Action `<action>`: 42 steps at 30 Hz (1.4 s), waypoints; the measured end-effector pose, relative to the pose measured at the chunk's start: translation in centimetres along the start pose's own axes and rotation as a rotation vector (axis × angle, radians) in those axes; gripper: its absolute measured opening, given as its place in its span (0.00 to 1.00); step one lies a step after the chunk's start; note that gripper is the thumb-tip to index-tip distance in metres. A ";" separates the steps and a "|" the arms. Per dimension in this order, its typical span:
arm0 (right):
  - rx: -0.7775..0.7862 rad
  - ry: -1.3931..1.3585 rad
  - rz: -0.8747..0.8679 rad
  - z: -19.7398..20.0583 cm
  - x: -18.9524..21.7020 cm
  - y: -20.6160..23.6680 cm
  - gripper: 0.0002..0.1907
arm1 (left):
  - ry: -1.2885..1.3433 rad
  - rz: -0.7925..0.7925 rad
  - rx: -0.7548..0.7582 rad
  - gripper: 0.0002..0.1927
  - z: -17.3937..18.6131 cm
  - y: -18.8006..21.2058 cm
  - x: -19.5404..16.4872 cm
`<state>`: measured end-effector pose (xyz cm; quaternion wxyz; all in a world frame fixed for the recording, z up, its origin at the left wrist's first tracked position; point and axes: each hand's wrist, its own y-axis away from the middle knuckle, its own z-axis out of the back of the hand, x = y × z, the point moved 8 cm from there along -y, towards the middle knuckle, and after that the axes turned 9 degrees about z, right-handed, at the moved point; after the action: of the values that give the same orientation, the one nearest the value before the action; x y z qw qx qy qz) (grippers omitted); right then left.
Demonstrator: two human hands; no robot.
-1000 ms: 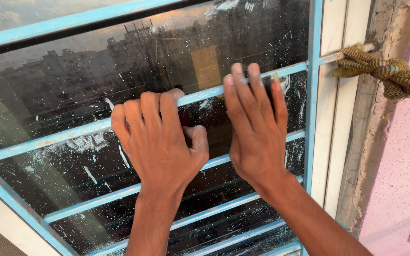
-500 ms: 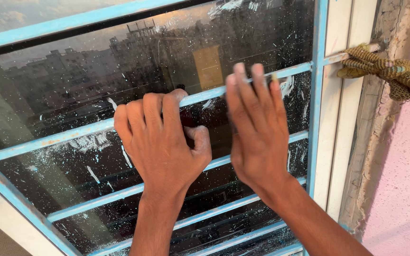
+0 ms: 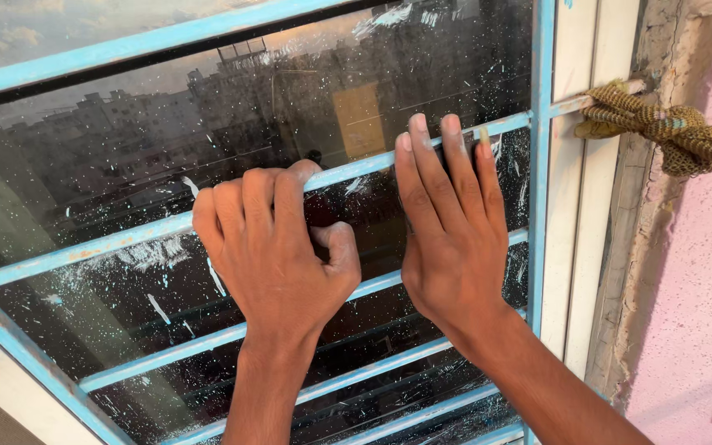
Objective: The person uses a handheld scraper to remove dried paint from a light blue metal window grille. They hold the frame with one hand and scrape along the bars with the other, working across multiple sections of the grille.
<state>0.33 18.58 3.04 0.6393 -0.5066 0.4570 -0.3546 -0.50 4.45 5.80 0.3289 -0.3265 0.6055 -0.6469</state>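
Hands on window grille, centre of frame. Left hand [image 3: 278, 251] curling fingers [image 3: 257, 198] over blue bar [image 3: 125, 235], thumb tucked beneath near next bar down; gripping it, though not tightly closed. Right hand [image 3: 451, 222] lying nearly flat, fingers extended and together, fingertips [image 3: 418, 132] resting on same bar further right; holding nothing.

Bar running diagonally from lower left to upper right, ending at frame [image 3: 544, 206]. Judging bar stiff, thin, painted metal; paint chipped, probably slightly rough, so not slippery. Glass [image 3: 109, 140] behind, paint-spattered, fragile; keeping pressure off it advisable. Best hold: wrapping fingers round bar, as left hand is doing. Rope [image 3: 669, 132] knotted at upper right, beside pink wall [image 3: 702, 288].
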 end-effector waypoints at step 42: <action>0.037 -0.063 0.111 -1.2 3.4 -1.6 0.27 | 0.070 0.015 0.018 0.28 0.3 0.1 0.1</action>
<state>0.35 14.74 3.70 0.6813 -0.4793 0.4575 -0.3110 -0.29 4.13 5.74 0.3151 -0.2961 0.6134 -0.6609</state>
